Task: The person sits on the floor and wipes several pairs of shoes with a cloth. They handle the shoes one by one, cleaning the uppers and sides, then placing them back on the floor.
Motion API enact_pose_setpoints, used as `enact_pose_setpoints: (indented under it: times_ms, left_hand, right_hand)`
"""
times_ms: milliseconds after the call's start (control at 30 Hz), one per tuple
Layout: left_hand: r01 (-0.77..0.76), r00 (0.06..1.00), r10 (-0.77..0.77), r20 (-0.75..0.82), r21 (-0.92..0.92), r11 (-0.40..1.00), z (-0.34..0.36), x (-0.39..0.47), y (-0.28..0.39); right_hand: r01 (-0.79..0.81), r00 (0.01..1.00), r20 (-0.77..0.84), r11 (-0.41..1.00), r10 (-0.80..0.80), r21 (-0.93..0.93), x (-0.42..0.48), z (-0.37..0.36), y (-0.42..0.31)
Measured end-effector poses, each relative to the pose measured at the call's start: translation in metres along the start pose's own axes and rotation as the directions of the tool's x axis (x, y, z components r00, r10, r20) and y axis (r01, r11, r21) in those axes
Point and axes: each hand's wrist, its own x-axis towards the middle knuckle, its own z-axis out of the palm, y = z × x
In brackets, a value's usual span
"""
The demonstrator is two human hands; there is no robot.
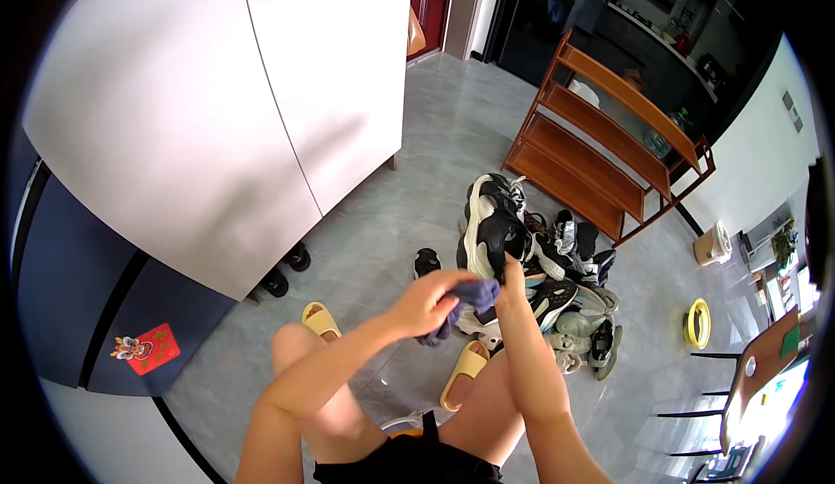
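Bunched in my left hand [424, 302] is a purple cloth [479, 293], one end hanging below my fingers. My right hand [513, 283] grips the heel end of a black sneaker [494, 223] with a thick white sole. This shoe is raised in front of me with its toe pointing away, and the cloth is close to its heel. Most of my right fingers are hidden by the shoe. Beneath and beside it lies a pile of assorted shoes [554, 301], including grey-green clogs [577, 323]. A single black shoe [427, 263] lies left of the pile.
A brown wooden shoe rack [590, 145] stands beyond the pile. On the left is a large white cabinet [215, 105], with black shoes [275, 282] at its base. A waste bin [712, 246], a yellow-rimmed basin [699, 324] and a table [757, 373] are on the right.
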Motion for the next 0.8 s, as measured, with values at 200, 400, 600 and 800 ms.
enact_pose_setpoints:
  times_ms: [200,400,600,800]
  left_hand:
    - [0.249,0.926,-0.292,-0.237,-0.197,0.948,-0.036,0.018,-0.050]
    - [0.288,0.843,-0.230,-0.486,0.046,0.957,-0.037,0.024,-0.043]
    - [0.143,0.899,0.046,-0.436,0.392,0.909,-0.028,0.021,-0.035]
    - [0.331,0.892,-0.183,-0.413,0.321,0.887,-0.022,0.019,-0.029]
  right_hand:
    - [-0.079,0.993,-0.101,0.986,0.064,-0.146,-0.038,0.033,0.022]
    - [-0.074,0.997,-0.047,0.979,0.066,-0.188,-0.047,0.032,0.034]
    - [-0.089,0.996,-0.036,0.978,0.083,-0.191,-0.047,0.029,0.036]
    - [0.087,0.995,-0.020,0.936,-0.100,-0.340,-0.066,0.041,0.037]
